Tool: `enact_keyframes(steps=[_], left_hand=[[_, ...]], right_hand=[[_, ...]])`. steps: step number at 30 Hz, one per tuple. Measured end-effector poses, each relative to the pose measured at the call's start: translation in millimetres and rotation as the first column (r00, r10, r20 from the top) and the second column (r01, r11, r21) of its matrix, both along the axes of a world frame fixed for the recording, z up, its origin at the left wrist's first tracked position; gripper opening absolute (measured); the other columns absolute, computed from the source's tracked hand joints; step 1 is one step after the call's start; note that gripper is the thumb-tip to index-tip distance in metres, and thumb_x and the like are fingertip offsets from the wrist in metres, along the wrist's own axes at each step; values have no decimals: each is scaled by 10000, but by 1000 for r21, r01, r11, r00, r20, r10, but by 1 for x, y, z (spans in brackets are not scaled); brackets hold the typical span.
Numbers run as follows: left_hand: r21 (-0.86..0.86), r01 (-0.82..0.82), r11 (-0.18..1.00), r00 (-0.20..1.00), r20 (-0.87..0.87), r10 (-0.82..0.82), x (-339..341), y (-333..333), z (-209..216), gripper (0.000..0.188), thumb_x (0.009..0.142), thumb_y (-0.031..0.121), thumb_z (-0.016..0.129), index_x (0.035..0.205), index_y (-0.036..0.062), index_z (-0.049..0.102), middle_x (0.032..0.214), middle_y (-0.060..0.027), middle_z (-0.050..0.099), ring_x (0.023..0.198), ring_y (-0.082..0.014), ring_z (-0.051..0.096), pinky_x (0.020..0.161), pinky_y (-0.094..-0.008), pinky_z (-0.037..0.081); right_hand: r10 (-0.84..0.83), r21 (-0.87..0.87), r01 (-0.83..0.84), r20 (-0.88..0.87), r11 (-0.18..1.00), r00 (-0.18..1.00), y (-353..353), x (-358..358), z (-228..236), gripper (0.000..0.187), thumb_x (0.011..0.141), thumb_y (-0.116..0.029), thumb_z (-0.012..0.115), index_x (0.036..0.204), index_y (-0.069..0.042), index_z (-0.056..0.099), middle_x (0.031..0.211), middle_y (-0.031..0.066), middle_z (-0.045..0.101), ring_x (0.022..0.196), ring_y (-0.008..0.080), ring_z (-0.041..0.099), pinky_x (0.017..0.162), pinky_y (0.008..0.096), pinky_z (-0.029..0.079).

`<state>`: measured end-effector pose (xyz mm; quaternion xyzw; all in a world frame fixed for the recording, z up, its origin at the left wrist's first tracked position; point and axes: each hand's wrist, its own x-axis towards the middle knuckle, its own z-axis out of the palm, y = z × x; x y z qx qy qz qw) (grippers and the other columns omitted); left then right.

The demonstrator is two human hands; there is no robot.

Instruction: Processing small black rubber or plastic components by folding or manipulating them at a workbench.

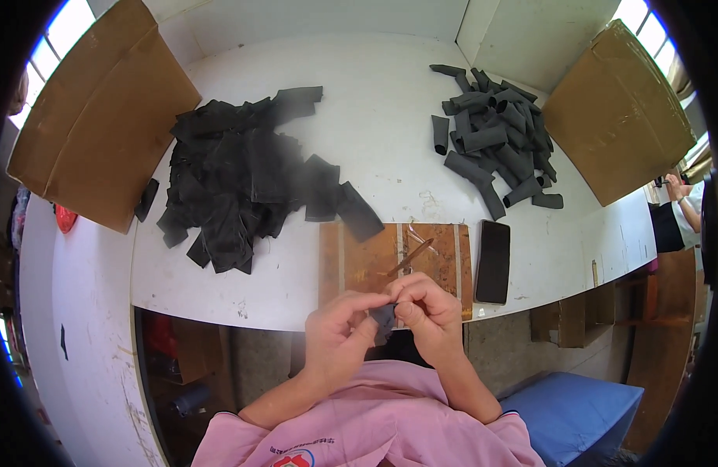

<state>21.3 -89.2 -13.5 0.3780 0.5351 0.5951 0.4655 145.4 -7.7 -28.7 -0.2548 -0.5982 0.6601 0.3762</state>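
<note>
White and scuffed, the bench (374, 117) carries two dark heaps: flat black fabric pieces (242, 175) spread over its left half, and rolled black tubes (495, 136) piled toward its far right corner. Flattened brown cardboard sheets lean at both ends, one cardboard sheet (102, 117) over the far left corner and another cardboard panel (620, 113) at the right end. At the middle of the near edge lies a worn wooden board (359, 265), with one flat black piece overlapping its far left corner, and a dark phone (494, 261) rests just beside the board's right side.

Above the near edge, in front of the board, a person in a pink top works with both hands close together. The left hand (339, 335) pinches the left side of a small black fabric piece (384, 317), fingers curled tight on it. The right hand (425, 307) closes on the same piece from the right and also grips a thin brown stick (410, 258), which slants up and to the right over the board.

Bright windows show at the upper left and upper right corners of the room, and the far wall behind the bench is pale. A blue cushioned seat (577, 412) sits low at the right, below the bench's near edge, beside wooden shelving. A second person's arm (686, 206) is visible at the far right, well apart from the work.
</note>
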Motion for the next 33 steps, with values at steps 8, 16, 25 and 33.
enact_keyframes(steps=[8,16,25,33], left_hand=[[48,-118,992,964,247,103,6,28,27,146,818,-55,466,947,-8,514,824,-76,559,534,-43,482,409,-162,358],[470,202,859,-73,882,-465,-14,69,52,242,822,28,366,1038,-53,439,761,-169,563,316,-47,361,302,-198,265],[-13,153,988,268,963,-29,-20,76,-23,231,855,46,406,1068,-12,473,713,-82,587,313,-26,307,324,-170,247],[146,112,983,779,601,-178,-13,65,-21,287,841,153,539,1061,-2,440,734,-49,561,398,-25,349,374,-157,273]], right_hand=[[-284,538,144,187,831,940,13,1,54,64,759,-54,580,755,-4,541,785,78,480,662,158,489,567,247,409],[95,55,-95,17,994,995,57,-2,89,157,858,-133,482,744,-26,500,655,-39,445,603,46,402,518,197,325],[186,-480,-140,49,866,981,65,-7,2,199,870,-199,474,727,-62,499,605,-43,435,541,38,363,488,185,289],[343,-365,-324,-12,873,939,71,-5,-13,198,866,-174,480,712,-50,482,643,-29,448,574,47,405,537,197,334]])
